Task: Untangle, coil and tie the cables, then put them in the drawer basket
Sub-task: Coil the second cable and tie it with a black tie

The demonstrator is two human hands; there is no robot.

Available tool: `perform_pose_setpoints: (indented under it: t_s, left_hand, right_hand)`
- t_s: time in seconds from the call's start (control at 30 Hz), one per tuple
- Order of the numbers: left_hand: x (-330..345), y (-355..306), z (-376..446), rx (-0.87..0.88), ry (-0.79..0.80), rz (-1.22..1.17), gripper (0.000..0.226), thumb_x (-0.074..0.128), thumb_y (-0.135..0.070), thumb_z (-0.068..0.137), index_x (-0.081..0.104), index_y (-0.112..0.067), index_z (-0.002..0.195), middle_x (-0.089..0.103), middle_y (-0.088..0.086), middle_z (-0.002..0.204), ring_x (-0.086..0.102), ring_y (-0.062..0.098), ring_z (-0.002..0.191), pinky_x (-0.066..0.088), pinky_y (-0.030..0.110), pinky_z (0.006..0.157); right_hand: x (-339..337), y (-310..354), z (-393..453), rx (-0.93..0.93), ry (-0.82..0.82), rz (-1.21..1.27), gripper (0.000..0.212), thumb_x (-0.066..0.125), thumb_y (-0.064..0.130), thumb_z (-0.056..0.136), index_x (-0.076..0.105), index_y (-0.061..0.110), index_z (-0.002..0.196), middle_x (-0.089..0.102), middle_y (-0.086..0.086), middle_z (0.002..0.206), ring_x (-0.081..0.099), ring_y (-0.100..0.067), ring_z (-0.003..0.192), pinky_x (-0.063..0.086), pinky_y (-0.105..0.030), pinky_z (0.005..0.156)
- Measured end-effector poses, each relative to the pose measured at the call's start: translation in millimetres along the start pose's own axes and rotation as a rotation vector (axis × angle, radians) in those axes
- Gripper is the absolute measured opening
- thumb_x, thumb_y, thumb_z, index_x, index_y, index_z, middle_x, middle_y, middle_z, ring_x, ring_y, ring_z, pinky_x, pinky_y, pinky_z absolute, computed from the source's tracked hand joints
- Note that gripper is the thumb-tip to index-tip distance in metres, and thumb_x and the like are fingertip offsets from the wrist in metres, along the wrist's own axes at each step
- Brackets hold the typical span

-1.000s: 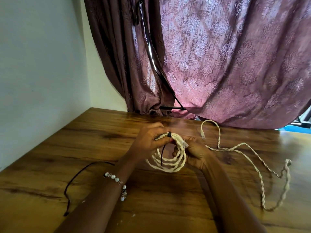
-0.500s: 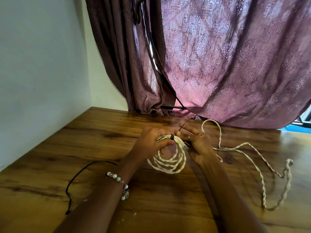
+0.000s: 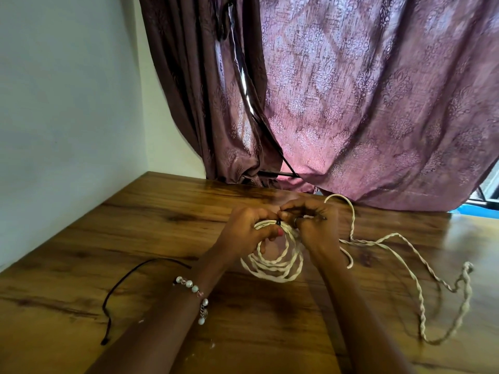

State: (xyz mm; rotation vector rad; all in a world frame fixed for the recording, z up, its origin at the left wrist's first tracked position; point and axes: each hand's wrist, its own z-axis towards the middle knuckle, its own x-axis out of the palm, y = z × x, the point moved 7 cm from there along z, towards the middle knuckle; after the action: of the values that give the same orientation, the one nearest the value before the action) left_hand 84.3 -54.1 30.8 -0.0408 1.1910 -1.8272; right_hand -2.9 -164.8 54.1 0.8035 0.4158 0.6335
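Note:
A coil of white twisted cable (image 3: pixel 272 263) hangs over the wooden table (image 3: pixel 162 228) at its middle. My left hand (image 3: pixel 243 230) grips the top of the coil. My right hand (image 3: pixel 310 222) pinches a thin black tie (image 3: pixel 278 223) at the coil's top, fingertips touching the left hand. A second white twisted cable (image 3: pixel 405 255) lies loose and looped on the table to the right, one loop rising behind my right hand. The drawer basket is not in view.
A thin black cord (image 3: pixel 129 276) lies curved on the table to the left of my left forearm. A patterned mauve curtain (image 3: pixel 351 103) hangs along the table's back edge. A white wall (image 3: pixel 67 103) borders the table on the left.
My right hand has moved up from under the coil's right side to its top, where it pinches the black tie beside the left fingers. The coil has stayed in my left hand.

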Motion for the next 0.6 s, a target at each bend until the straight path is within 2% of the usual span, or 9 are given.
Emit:
perform_pose_setpoints:
  t_s: [0.07, 0.13, 0.2, 0.27, 0.37, 0.47, 0.5, 0.53, 0.6]
  left_hand:
    - [1, 4, 0, -0.016, -0.03, -0.023, 0.005, 0.075, -0.017, 0.079, 0.072, -0.018, 0.082, 0.072, 0.005, 0.072, 0.067, 0.02, 0.063, 0.049, 0.019, 0.053]
    - [-1, 10, -1, -0.051, -0.078, -0.046, 0.014, 0.076, -0.015, 0.078, 0.071, -0.024, 0.087, 0.073, 0.007, 0.077, 0.067, 0.018, 0.065, 0.049, 0.015, 0.053]
    - [-5, 14, -1, -0.075, -0.128, -0.085, 0.027, 0.075, -0.011, 0.078, 0.069, -0.036, 0.085, 0.073, 0.006, 0.076, 0.067, 0.018, 0.062, 0.051, 0.019, 0.053]
    - [-9, 20, -3, -0.126, -0.169, -0.159, 0.03, 0.073, -0.009, 0.079, 0.068, -0.038, 0.082, 0.073, 0.001, 0.071, 0.067, 0.019, 0.054, 0.052, 0.025, 0.051]
    - [-14, 27, -5, -0.244, -0.214, -0.358, 0.019, 0.07, -0.008, 0.082, 0.073, -0.026, 0.089, 0.074, -0.001, 0.073, 0.068, 0.02, 0.057, 0.051, 0.024, 0.05]
    - [-11, 30, -8, -0.389, -0.221, -0.585, 0.013, 0.066, -0.008, 0.085, 0.073, -0.014, 0.094, 0.074, 0.008, 0.072, 0.066, 0.014, 0.049, 0.043, 0.017, 0.039]
    - [-10, 31, -9, -0.426, -0.224, -0.632, 0.012, 0.066, -0.007, 0.084, 0.073, -0.011, 0.094, 0.074, 0.008, 0.072, 0.067, 0.013, 0.05, 0.048, 0.018, 0.042]
    - [-8, 33, -10, -0.458, -0.224, -0.666, 0.012, 0.067, -0.006, 0.083, 0.073, -0.011, 0.092, 0.074, 0.01, 0.073, 0.068, 0.015, 0.054, 0.053, 0.022, 0.051]
    - [-6, 39, -11, -0.513, -0.223, -0.663, 0.01, 0.071, -0.008, 0.08, 0.075, -0.013, 0.087, 0.075, 0.013, 0.08, 0.069, 0.023, 0.067, 0.053, 0.033, 0.071]
  right_hand:
    - [0, 3, 0, -0.05, 0.037, -0.028, 0.017, 0.07, -0.021, 0.066, 0.072, -0.006, 0.074, 0.071, -0.012, 0.072, 0.067, -0.015, 0.067, 0.053, -0.022, 0.063]
    - [1, 2, 0, -0.067, 0.084, 0.009, 0.021, 0.07, -0.021, 0.065, 0.073, -0.002, 0.074, 0.072, -0.002, 0.069, 0.067, -0.013, 0.065, 0.053, -0.02, 0.061]
    - [7, -3, -1, 0.032, 0.137, 0.147, 0.021, 0.069, -0.017, 0.062, 0.073, 0.001, 0.071, 0.071, -0.006, 0.069, 0.068, -0.02, 0.066, 0.055, -0.025, 0.061]
    - [12, -5, -2, 0.045, 0.16, 0.123, 0.024, 0.07, -0.005, 0.061, 0.076, 0.017, 0.069, 0.071, -0.01, 0.074, 0.067, -0.03, 0.072, 0.056, -0.035, 0.065]
    - [14, -8, -2, -0.033, 0.174, -0.092, 0.047, 0.071, -0.014, 0.067, 0.074, 0.032, 0.07, 0.071, -0.004, 0.083, 0.068, -0.023, 0.082, 0.056, -0.034, 0.071]
    - [16, -12, -3, 0.016, 0.198, -0.097, 0.056, 0.065, -0.021, 0.069, 0.074, 0.034, 0.069, 0.064, -0.01, 0.1, 0.063, -0.028, 0.096, 0.056, -0.039, 0.078]
    - [18, -12, -5, 0.032, 0.212, -0.085, 0.053, 0.065, -0.022, 0.069, 0.074, 0.031, 0.069, 0.061, -0.012, 0.104, 0.062, -0.026, 0.098, 0.057, -0.037, 0.076]
    - [21, -11, -6, 0.039, 0.229, -0.074, 0.047, 0.066, -0.022, 0.069, 0.074, 0.025, 0.069, 0.059, -0.013, 0.106, 0.061, -0.022, 0.098, 0.056, -0.03, 0.073]
    - [23, -7, -9, 0.044, 0.25, -0.074, 0.033, 0.068, -0.022, 0.067, 0.075, 0.01, 0.073, 0.057, -0.014, 0.108, 0.059, -0.007, 0.094, 0.051, -0.014, 0.066]
